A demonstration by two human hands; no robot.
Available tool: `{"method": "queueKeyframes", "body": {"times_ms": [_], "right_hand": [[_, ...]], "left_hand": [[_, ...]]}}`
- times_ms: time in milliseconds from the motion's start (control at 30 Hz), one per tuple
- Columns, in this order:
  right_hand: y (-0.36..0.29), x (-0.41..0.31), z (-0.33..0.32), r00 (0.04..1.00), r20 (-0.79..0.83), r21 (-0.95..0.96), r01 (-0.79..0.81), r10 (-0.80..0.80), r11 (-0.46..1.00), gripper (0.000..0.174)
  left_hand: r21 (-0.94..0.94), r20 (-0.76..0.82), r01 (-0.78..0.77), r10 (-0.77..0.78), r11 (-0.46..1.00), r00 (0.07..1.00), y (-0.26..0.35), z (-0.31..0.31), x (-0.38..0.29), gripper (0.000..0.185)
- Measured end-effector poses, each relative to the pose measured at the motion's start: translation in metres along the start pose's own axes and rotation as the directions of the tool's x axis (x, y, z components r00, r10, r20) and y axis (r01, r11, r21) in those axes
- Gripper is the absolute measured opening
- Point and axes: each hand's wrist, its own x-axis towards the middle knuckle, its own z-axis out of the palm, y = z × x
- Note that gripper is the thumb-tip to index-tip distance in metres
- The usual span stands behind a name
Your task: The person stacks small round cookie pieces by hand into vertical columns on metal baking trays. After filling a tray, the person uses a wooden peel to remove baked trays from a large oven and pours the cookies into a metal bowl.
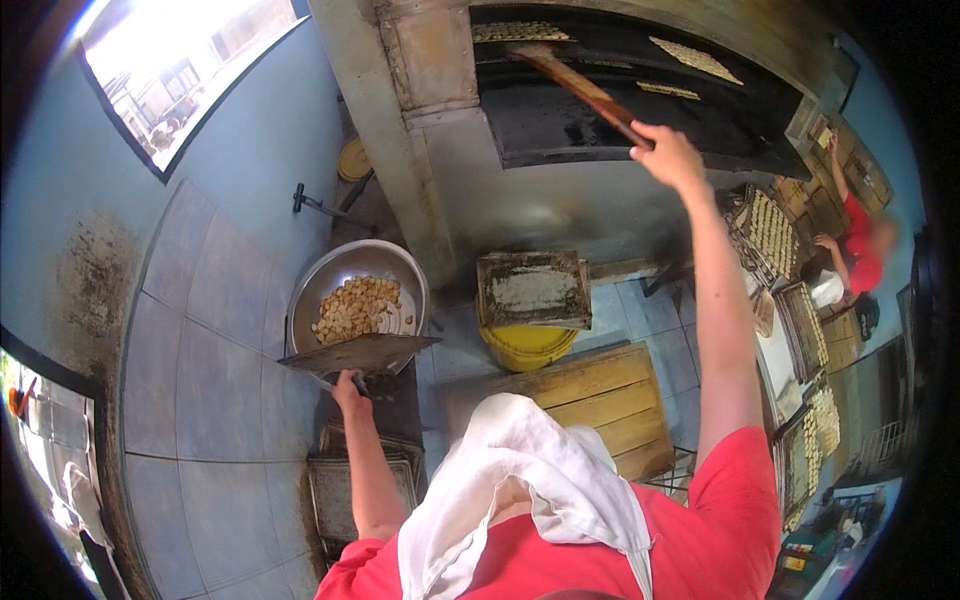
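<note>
My left hand grips the near edge of a dark, thin baking tray. A dark pad or cloth seems to sit between hand and tray. The tray tilts over the near rim of a large metal bowl, which holds a heap of small round golden biscuits. My right hand is wrapped around the handle of a wooden baker's peel. Its blade reaches into the dark oven, close to a tray of biscuits at the far left. More biscuit trays lie deeper to the right.
Stacked blackened trays rest on a yellow bucket below the oven. A slatted wooden board is before me. At right, a co-worker in red stands by racks of biscuit trays. A tiled wall bounds the left.
</note>
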Motion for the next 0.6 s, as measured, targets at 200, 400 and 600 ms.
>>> {"method": "queueKeyframes", "body": {"times_ms": [200,400,600], "right_hand": [[0.023,-0.032,0.084,0.992,-0.118,0.061,-0.045,0.052,0.997,0.058],[0.064,-0.112,0.149,0.971,-0.228,0.0,-0.07,0.068,0.998,0.061],[0.166,-0.216,0.114,0.96,-0.278,0.075,0.055,-0.033,0.996,0.063]], "left_hand": [[-0.112,0.367,-0.035,0.074,0.993,0.927,-0.024,0.06,-0.088,0.022],[0.031,0.656,0.361,-0.292,0.932,0.696,-0.022,0.116,-0.029,0.012],[-0.029,0.907,0.527,-0.199,0.849,0.371,-0.066,0.161,-0.056,0.032]]}}
